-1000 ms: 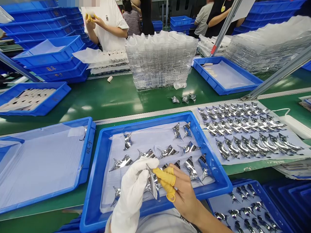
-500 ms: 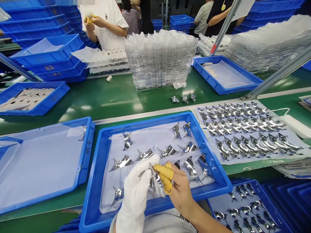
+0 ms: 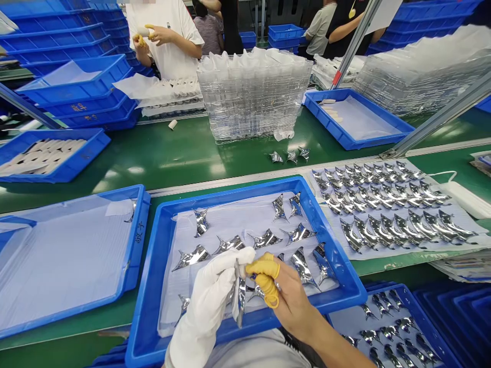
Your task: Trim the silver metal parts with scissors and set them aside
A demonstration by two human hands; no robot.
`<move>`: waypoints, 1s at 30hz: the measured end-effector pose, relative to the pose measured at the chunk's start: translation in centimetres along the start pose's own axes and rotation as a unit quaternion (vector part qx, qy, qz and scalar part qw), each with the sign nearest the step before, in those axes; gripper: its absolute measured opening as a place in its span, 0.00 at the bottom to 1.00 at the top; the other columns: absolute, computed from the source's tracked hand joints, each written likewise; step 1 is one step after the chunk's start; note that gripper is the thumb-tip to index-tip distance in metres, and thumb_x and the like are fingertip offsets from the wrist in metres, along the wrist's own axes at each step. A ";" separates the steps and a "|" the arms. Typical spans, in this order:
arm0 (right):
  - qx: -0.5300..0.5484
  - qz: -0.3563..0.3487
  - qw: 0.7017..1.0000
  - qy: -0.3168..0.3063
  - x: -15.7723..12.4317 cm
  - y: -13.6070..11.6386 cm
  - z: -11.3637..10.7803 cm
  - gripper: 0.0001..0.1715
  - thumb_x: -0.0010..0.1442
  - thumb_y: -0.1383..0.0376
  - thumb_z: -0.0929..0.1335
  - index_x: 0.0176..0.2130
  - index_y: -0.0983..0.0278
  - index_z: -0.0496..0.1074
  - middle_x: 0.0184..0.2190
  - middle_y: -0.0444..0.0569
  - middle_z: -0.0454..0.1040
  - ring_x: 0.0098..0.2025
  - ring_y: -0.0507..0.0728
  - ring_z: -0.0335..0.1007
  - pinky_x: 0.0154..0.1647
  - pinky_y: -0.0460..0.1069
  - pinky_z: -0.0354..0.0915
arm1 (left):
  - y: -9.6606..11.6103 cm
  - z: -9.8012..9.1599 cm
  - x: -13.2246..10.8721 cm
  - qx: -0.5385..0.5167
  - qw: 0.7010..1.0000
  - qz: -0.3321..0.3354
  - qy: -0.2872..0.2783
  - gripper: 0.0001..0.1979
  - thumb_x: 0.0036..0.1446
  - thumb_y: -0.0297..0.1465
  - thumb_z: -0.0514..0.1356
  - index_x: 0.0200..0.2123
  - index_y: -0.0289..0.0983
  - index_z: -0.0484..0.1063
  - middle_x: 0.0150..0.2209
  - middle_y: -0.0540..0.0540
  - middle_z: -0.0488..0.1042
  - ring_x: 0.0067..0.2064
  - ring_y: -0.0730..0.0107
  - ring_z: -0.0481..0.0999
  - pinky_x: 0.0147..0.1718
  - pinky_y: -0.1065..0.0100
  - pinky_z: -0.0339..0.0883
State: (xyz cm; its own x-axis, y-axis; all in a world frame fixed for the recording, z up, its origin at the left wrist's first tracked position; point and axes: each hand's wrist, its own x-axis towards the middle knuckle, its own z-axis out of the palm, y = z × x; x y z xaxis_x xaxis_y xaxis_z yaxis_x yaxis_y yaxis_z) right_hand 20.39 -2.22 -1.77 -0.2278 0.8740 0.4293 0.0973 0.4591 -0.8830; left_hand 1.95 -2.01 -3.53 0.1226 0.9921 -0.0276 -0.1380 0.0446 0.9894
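Mirror-bright pointed piece (image 3: 240,294), curved, metal or metallised film (cannot tell which), upright over the blue plastic tray (image 3: 230,193). White-gloved left hand (image 3: 205,301) closed on its side; right hand (image 3: 295,301) half-curled, yellow finger cots (image 3: 263,268) just beside it, contact unclear. Step in hand, by judgement: close handling of one piece. Next move, likewise: a steady pinch, room on the sheet. Beneath, similar pieces (image 3: 229,245) spaced on a white liner (image 3: 245,217); farther right, tidy rows of pieces (image 3: 383,225).
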 end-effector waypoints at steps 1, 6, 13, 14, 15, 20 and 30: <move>-0.011 -0.010 1.000 0.005 0.1 0.0 0.0 0.12 0.74 0.69 0.61 0.49 0.58 0.72 0.35 0.47 0.75 0.33 0.55 0.68 0.34 0.49 0.66 | 0.1 0.0 0.0 -0.003 1.000 -0.002 -0.011 0.16 0.64 0.42 0.64 0.51 0.43 0.84 0.51 0.40 0.84 0.53 0.52 0.80 0.57 0.56 0.72; -0.058 -0.068 0.996 0.024 0.1 0.5 0.1 0.10 0.75 0.69 0.60 0.48 0.59 0.69 0.32 0.46 0.72 0.31 0.56 0.67 0.31 0.48 0.66 | 0.1 0.1 0.0 -0.045 0.998 -0.033 -0.040 0.18 0.63 0.43 0.64 0.50 0.42 0.84 0.52 0.38 0.83 0.53 0.48 0.81 0.55 0.54 0.74; -0.086 -0.108 0.990 0.022 0.2 1.3 0.0 0.11 0.76 0.65 0.60 0.51 0.60 0.70 0.37 0.53 0.76 0.37 0.58 0.72 0.35 0.51 0.73 | 0.4 0.7 -0.1 -0.048 0.996 -0.049 -0.052 0.17 0.62 0.44 0.65 0.49 0.42 0.85 0.51 0.40 0.83 0.54 0.52 0.81 0.59 0.57 0.70; -0.085 -0.110 0.990 0.023 0.2 1.4 0.0 0.11 0.76 0.65 0.60 0.51 0.60 0.70 0.37 0.53 0.76 0.37 0.58 0.72 0.35 0.51 0.73 | 0.5 0.9 -0.1 -0.054 0.996 -0.053 -0.048 0.17 0.62 0.44 0.66 0.48 0.42 0.85 0.51 0.40 0.84 0.53 0.53 0.81 0.57 0.59 0.71; -0.082 -0.110 0.990 0.022 0.2 1.5 0.0 0.11 0.76 0.66 0.61 0.51 0.60 0.71 0.37 0.52 0.75 0.36 0.58 0.72 0.34 0.50 0.73 | 0.5 1.1 -0.1 -0.063 0.995 -0.061 -0.044 0.16 0.62 0.43 0.66 0.48 0.42 0.85 0.50 0.40 0.84 0.52 0.54 0.81 0.55 0.60 0.73; -0.072 -0.120 0.990 0.020 0.0 1.9 -0.1 0.10 0.73 0.69 0.64 0.50 0.59 0.73 0.35 0.50 0.72 0.32 0.56 0.71 0.29 0.48 0.71 | 0.8 1.7 -0.2 -0.101 0.990 -0.094 -0.027 0.17 0.60 0.43 0.67 0.48 0.41 0.84 0.50 0.39 0.84 0.49 0.53 0.83 0.46 0.62 0.76; -0.098 -0.122 0.988 0.009 -0.5 2.7 0.2 0.13 0.72 0.68 0.64 0.50 0.58 0.76 0.38 0.53 0.74 0.30 0.55 0.74 0.27 0.48 0.72 | 3.5 2.8 -1.0 -0.002 0.998 -0.061 0.032 0.16 0.58 0.45 0.67 0.42 0.42 0.84 0.44 0.38 0.84 0.51 0.44 0.81 0.48 0.50 0.77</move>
State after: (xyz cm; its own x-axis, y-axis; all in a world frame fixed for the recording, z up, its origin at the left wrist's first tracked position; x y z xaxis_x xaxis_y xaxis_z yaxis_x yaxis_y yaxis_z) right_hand 20.55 -1.50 -4.37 -0.2509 0.7352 0.6297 0.2278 0.6771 -0.6997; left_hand 4.06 -3.14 0.41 0.0756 0.9846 -0.1577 -0.1303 0.1666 0.9774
